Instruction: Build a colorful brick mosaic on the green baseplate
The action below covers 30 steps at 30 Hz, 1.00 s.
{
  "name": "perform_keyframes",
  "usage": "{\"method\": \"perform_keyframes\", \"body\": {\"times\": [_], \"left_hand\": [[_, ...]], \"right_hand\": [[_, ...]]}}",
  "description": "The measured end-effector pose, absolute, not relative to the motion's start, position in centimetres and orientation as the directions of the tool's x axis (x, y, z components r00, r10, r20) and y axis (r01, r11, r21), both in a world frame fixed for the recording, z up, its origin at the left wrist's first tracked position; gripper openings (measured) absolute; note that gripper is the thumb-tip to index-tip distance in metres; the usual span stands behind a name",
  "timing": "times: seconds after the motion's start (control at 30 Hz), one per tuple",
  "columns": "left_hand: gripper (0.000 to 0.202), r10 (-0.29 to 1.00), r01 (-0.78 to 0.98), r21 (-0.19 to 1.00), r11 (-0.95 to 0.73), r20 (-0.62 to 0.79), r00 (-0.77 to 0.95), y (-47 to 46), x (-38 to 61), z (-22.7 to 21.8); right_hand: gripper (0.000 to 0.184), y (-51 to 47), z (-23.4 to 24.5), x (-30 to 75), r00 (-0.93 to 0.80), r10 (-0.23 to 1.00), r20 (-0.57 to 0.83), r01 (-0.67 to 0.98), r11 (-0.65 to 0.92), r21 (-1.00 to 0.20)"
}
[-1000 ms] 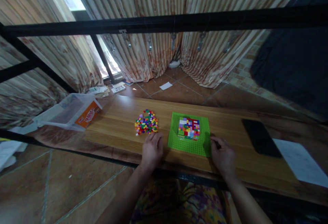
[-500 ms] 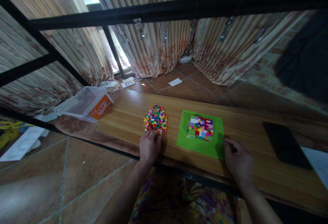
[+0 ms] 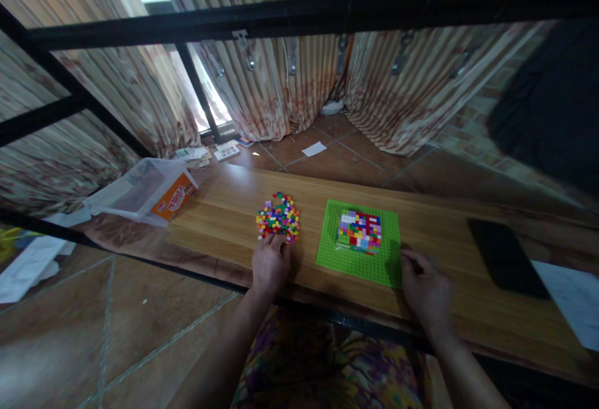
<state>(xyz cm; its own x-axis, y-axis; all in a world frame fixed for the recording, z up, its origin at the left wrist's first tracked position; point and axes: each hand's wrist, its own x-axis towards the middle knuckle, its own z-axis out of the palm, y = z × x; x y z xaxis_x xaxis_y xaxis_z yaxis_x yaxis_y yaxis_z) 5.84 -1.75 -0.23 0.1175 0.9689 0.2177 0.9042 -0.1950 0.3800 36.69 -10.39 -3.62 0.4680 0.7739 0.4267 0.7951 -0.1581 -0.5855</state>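
A compact block of many-coloured bricks [image 3: 360,232] stands built up on the green baseplate [image 3: 344,266], near the middle of the desk [image 3: 224,215], with a wide band of bare studs around it on every side. Its upper face looks largely filled, with red, white and purple pieces towards the far side, though whether gaps remain there is too small to tell. Left of the baseplate, well apart from it, a pile of loose bricks [image 3: 279,216] has yet to be used, so a good number of pieces are left over. The left hand [image 3: 271,263] is at the pile's near edge with its fingers curled; whether a brick is pinched in them cannot be told. The right hand [image 3: 425,281], also curled, is at the right edge of the baseplate, and its grip is likewise unclear. Compared with one second ago, the left hand has shifted leftward along the pile and its fingertips now overlap the near bricks, while the right hand has kept its place beside the baseplate and the block looks unchanged.
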Motion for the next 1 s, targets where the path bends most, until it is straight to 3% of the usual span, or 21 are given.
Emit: {"method": "perform_keyframes", "body": {"times": [0.17,0.4,0.53,0.63,0.87,1.0], "left_hand": [[0.013,0.979,0.919,0.361,-0.160,0.174,0.102,-1.9,5.8,0.4],[0.019,0.952,0.703,0.644,-0.303,0.242,0.189,-1.9,9.0,2.6],[0.021,0.923,0.580,0.721,-0.379,0.254,0.289,-1.7,12.4,3.4],[0.019,0.911,0.588,0.699,-0.406,0.260,0.320,-1.4,14.5,3.5],[0.020,0.857,0.679,0.527,-0.511,0.248,0.453,-0.5,16.8,3.5],[0.020,0.835,0.644,0.535,-0.546,0.284,0.472,0.0,17.1,3.0]], "right_hand": [[0.034,-10.3,-3.4,36.5,0.460,0.772,0.439,0.794,-0.136,-0.592],[0.034,-10.3,-3.5,36.6,0.454,0.776,0.438,0.797,-0.134,-0.589],[0.034,-10.2,-3.6,36.6,0.465,0.774,0.429,0.788,-0.141,-0.599],[0.033,-10.2,-3.4,36.4,0.473,0.768,0.431,0.785,-0.146,-0.602],[0.033,-10.0,-3.1,36.3,0.481,0.762,0.433,0.772,-0.134,-0.621],[0.034,-10.0,-3.1,36.2,0.493,0.761,0.422,0.769,-0.154,-0.621]]}}
